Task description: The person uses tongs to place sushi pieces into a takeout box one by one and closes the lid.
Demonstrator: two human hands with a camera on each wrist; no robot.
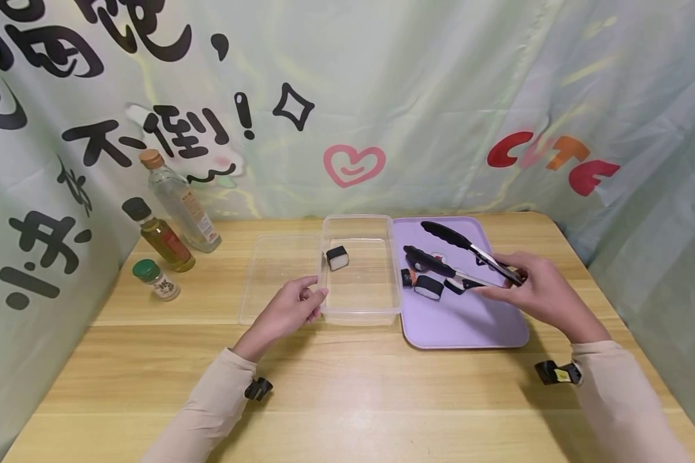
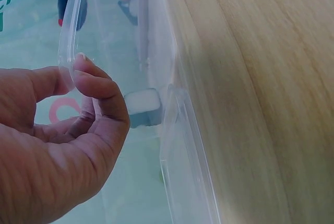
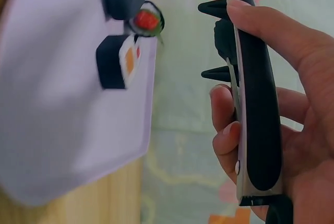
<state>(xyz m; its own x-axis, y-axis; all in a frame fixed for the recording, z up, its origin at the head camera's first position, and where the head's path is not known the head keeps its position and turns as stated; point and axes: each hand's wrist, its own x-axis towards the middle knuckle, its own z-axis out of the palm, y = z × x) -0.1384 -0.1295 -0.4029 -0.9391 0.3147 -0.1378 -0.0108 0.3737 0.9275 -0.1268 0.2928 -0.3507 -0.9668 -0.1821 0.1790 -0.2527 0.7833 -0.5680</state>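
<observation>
My left hand [image 1: 289,308] pinches the rim of a clear plastic container [image 1: 359,315] at its left side, thumb and fingers on either side of the edge in the left wrist view. Inside the container lies one sushi piece [image 1: 338,258], white with a dark band. My right hand [image 1: 541,289] grips black-and-silver tongs [image 1: 486,257] by the handles. The tongs' black tips are spread apart above a purple tray [image 1: 457,328], with nothing visible between them. Several sushi pieces lie on this tray, among them a dark-wrapped roll [image 1: 428,287] and a piece with orange filling [image 3: 117,62].
A flat clear lid [image 1: 266,276] lies left of the container. At the table's back left stand a tall clear bottle [image 1: 185,206], an oil bottle [image 1: 165,241] and a green-capped shaker [image 1: 159,283]. A printed curtain [image 1: 440,128] hangs behind the table.
</observation>
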